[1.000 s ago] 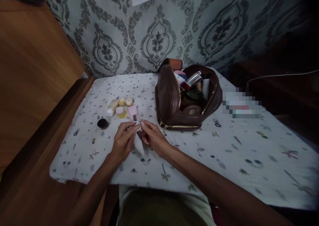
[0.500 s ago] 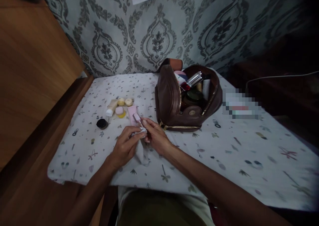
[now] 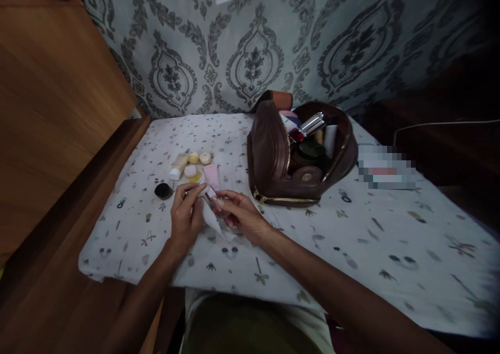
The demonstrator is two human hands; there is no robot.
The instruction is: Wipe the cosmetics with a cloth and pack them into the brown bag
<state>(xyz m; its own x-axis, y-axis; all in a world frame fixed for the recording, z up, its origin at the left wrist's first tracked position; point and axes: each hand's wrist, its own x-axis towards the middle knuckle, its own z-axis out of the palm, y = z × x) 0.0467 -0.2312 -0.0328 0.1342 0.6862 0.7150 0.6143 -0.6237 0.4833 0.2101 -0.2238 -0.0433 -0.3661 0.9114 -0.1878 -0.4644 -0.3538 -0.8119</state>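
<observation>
Between my hands is a small lip gloss tube (image 3: 213,204), clear with a pinkish tint. My right hand (image 3: 240,212) pinches it from the right side. A white tissue (image 3: 214,225) is gripped in my left hand (image 3: 187,213), its upper part pressed at the tube's end and the rest hanging below toward the table. Just beyond my fingers lies a pink squeeze tube (image 3: 211,176). Next to it are a pink-and-yellow small jar (image 3: 191,174), two small yellowish jars (image 3: 192,157) and a beige tube with a white cap (image 3: 179,165). A round black jar (image 3: 162,190) sits left of my left hand.
An unzipped brown cosmetic bag (image 3: 269,156), filled with several cosmetics, stands right of my hands on the patterned tablecloth (image 3: 351,270). A blurred-out flat item (image 3: 386,169) lies farther right. A wooden cabinet (image 3: 58,99) borders the left side; a patterned curtain (image 3: 253,57) hangs behind.
My left hand has shifted from the tube's lower end to its upper end with the tissue, and the tube has dropped slightly nearer to me. The view has moved a little left.
</observation>
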